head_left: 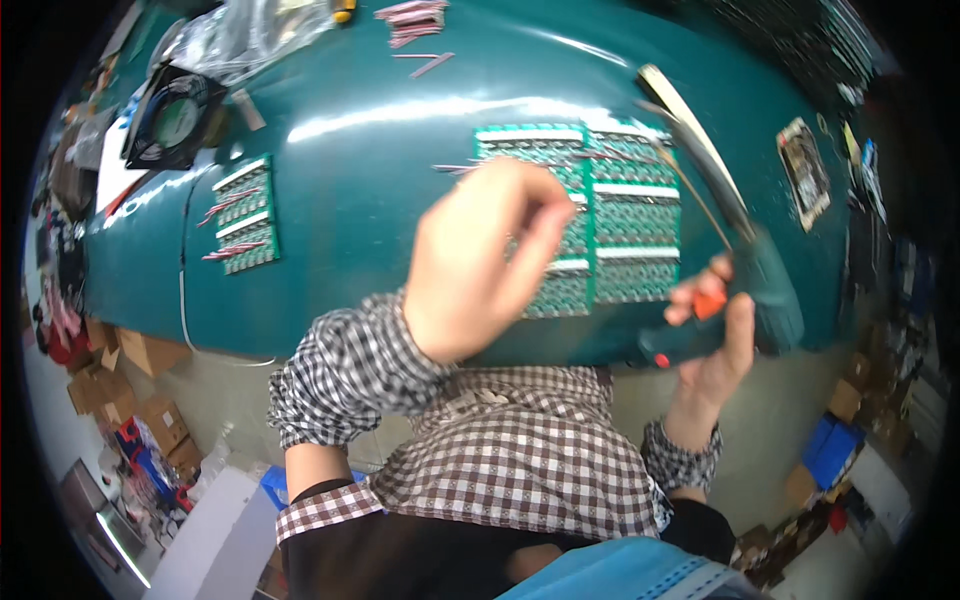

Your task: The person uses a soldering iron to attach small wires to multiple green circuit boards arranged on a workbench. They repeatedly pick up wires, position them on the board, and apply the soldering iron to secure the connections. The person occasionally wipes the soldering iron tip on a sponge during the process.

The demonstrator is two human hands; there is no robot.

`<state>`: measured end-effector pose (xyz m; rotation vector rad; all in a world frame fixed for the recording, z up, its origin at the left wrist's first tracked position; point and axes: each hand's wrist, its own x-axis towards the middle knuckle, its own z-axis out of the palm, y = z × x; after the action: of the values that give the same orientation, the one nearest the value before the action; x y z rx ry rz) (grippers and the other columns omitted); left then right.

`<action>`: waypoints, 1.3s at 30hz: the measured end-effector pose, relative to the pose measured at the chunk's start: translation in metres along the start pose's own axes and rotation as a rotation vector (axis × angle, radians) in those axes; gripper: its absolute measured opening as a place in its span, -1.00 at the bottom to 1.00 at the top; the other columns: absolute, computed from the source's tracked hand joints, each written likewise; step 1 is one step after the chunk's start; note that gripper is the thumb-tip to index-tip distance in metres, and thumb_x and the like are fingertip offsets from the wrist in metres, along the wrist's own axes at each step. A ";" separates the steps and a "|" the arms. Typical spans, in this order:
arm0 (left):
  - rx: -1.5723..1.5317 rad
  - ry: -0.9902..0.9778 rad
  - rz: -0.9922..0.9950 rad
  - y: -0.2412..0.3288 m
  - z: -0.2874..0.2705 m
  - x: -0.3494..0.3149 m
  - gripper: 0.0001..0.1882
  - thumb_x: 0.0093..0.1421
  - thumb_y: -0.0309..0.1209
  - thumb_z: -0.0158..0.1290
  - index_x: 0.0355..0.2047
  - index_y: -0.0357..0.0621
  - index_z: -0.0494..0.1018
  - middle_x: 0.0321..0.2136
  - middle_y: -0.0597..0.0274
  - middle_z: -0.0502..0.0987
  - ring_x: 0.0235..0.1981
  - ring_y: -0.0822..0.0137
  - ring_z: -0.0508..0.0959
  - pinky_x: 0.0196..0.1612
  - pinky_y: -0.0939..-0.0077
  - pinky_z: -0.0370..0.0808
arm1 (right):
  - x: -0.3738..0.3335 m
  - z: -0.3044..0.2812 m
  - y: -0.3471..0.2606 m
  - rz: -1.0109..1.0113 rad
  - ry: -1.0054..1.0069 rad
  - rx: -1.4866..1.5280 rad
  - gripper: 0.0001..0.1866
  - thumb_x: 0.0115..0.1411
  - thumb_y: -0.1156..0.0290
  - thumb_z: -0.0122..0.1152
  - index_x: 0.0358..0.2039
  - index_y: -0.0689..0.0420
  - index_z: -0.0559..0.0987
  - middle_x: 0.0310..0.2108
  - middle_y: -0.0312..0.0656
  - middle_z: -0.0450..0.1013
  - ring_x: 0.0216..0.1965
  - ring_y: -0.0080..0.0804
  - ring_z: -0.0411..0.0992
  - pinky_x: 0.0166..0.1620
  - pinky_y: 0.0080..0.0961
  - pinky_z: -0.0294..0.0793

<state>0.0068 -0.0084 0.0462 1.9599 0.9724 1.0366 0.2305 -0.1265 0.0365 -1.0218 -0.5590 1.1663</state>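
My left hand (480, 255) is closed above the left one of two green circuit board panels (560, 292), its fingers curled together. What the fingers pinch, if anything, is hidden. Short wires (452, 169) stick out beyond that hand, over the panel's left edge. My right hand (735, 345) grips a dark green soldering gun (772, 290) with an orange trigger and a red button. Its long barrel and a thin brass-coloured tube point away from me, toward the far right corner of the second panel (636, 232). Both the hand and the gun are somewhat blurred.
A smaller circuit board (262, 212) with wires lies at the left. Behind it stands a black fan (175, 115) beside clear plastic bags (245, 45). Bundled pink wires (412, 18) lie at the far side. An open packet (804, 172) sits at the right. A white cable (183, 290) hangs over the table's front.
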 end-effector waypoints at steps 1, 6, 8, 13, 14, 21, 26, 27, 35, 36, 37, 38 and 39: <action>0.009 -0.012 0.083 0.007 0.011 -0.007 -0.80 0.03 -0.68 0.16 -0.32 -0.28 0.44 -0.41 0.19 0.52 -0.41 0.34 0.55 -0.35 0.56 0.49 | 0.004 0.011 0.002 0.023 0.024 -0.057 -0.56 0.28 0.32 0.07 0.02 0.43 0.38 -0.25 -0.07 0.49 -0.28 -0.20 0.56 -0.27 -0.41 0.65; 0.130 0.039 0.305 0.015 0.050 -0.034 -0.65 -0.16 -0.71 0.23 -0.32 -0.21 0.47 -0.36 0.17 0.54 -0.40 0.23 0.56 -0.39 0.48 0.51 | 0.013 0.037 -0.001 0.031 0.052 -0.226 -0.60 0.08 0.64 0.25 -0.04 0.41 0.45 -0.28 -0.07 0.49 -0.32 -0.31 0.55 -0.31 -0.45 0.65; 0.167 0.002 0.339 0.015 0.053 -0.039 -0.64 -0.18 -0.69 0.24 -0.31 -0.20 0.47 -0.35 0.18 0.55 -0.40 0.24 0.56 -0.41 0.45 0.51 | 0.010 0.035 -0.001 0.044 0.093 -0.303 -0.58 0.04 0.67 0.28 -0.04 0.40 0.45 -0.28 -0.08 0.49 -0.33 -0.34 0.54 -0.33 -0.47 0.65; 0.117 -0.041 0.302 0.013 0.063 -0.044 -0.66 -0.16 -0.67 0.25 -0.31 -0.23 0.48 -0.38 0.17 0.53 -0.43 0.23 0.57 -0.41 0.49 0.51 | 0.004 0.025 0.002 0.031 0.097 -0.293 -0.57 0.01 0.70 0.30 -0.05 0.38 0.46 -0.29 -0.10 0.47 -0.37 -0.38 0.52 -0.31 -0.50 0.61; 0.071 -0.064 0.234 0.016 0.062 -0.044 -0.68 -0.12 -0.67 0.24 -0.31 -0.25 0.48 -0.38 0.17 0.52 -0.43 0.26 0.57 -0.41 0.52 0.51 | 0.003 0.024 0.003 0.020 0.102 -0.311 -0.57 0.02 0.70 0.30 -0.05 0.38 0.46 -0.30 -0.11 0.47 -0.37 -0.38 0.52 -0.31 -0.51 0.60; -0.652 -0.350 -0.583 0.023 0.055 -0.035 -0.90 0.18 -0.55 0.16 -0.31 -0.29 0.47 -0.43 0.33 0.51 -0.43 0.62 0.50 -0.39 0.75 0.48 | -0.010 0.017 0.007 -0.041 0.046 -0.607 -0.62 0.07 0.69 0.29 -0.07 0.29 0.48 -0.32 -0.18 0.49 -0.33 -0.53 0.49 -0.27 -0.59 0.52; -0.746 -0.419 -0.801 0.013 0.043 -0.033 -0.88 0.18 -0.54 0.16 -0.28 -0.29 0.49 -0.43 0.35 0.53 -0.47 0.63 0.51 -0.38 0.76 0.50 | -0.018 0.017 0.009 -0.086 0.034 -0.546 -0.66 0.15 0.65 0.20 -0.03 0.34 0.45 -0.31 -0.11 0.50 -0.28 -0.41 0.53 -0.23 -0.51 0.57; -0.647 -0.380 -0.747 0.011 0.031 -0.034 -0.89 0.19 -0.54 0.15 -0.27 -0.29 0.49 -0.42 0.33 0.54 -0.45 0.61 0.53 -0.35 0.74 0.53 | -0.020 0.014 0.008 -0.075 0.075 -0.448 -0.66 0.17 0.63 0.17 -0.02 0.36 0.44 -0.29 -0.09 0.50 -0.26 -0.34 0.54 -0.22 -0.46 0.60; 0.080 -0.340 -0.349 -0.011 0.010 -0.003 -0.92 0.16 -0.51 0.10 -0.34 -0.25 0.46 -0.45 0.25 0.51 -0.43 0.45 0.51 -0.37 0.54 0.46 | -0.020 -0.028 -0.019 -0.038 0.054 -0.260 -0.39 0.31 0.09 0.04 0.11 0.40 0.28 -0.15 -0.02 0.41 -0.06 -0.07 0.49 -0.15 -0.31 0.68; 0.142 -0.340 -0.311 -0.014 0.017 -0.002 -0.92 0.15 -0.49 0.10 -0.35 -0.22 0.46 -0.46 0.22 0.50 -0.44 0.40 0.52 -0.37 0.52 0.46 | -0.021 -0.027 -0.020 -0.030 0.051 -0.259 -0.38 0.31 0.08 0.04 0.11 0.41 0.28 -0.15 -0.02 0.41 -0.05 -0.06 0.48 -0.14 -0.31 0.68; 0.199 -0.318 -0.269 -0.018 0.024 -0.003 -0.92 0.11 -0.48 0.10 -0.39 -0.20 0.44 -0.47 0.18 0.48 -0.46 0.31 0.53 -0.37 0.47 0.47 | -0.026 -0.028 -0.021 -0.022 0.055 -0.294 -0.35 0.30 0.07 0.05 0.12 0.43 0.27 -0.14 0.00 0.41 -0.03 -0.04 0.47 -0.14 -0.30 0.68; 0.243 -0.314 -0.246 -0.022 0.028 -0.004 -0.92 0.10 -0.48 0.09 -0.40 -0.20 0.44 -0.47 0.18 0.49 -0.46 0.29 0.54 -0.37 0.46 0.47 | -0.029 -0.028 -0.022 -0.030 0.085 -0.344 -0.33 0.27 0.06 0.10 0.10 0.45 0.29 -0.16 0.02 0.41 -0.06 -0.03 0.48 -0.16 -0.28 0.69; 0.288 -0.310 -0.225 -0.025 0.030 -0.005 -0.93 0.09 -0.49 0.09 -0.41 -0.20 0.44 -0.47 0.19 0.49 -0.46 0.28 0.54 -0.37 0.44 0.47 | -0.032 -0.026 -0.023 -0.037 0.115 -0.392 -0.31 0.24 0.05 0.14 0.07 0.47 0.32 -0.17 0.03 0.42 -0.10 -0.01 0.50 -0.19 -0.26 0.69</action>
<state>0.0240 -0.0079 0.0103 2.1008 1.1794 0.4699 0.2519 -0.1673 0.0493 -1.3974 -0.7287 0.9772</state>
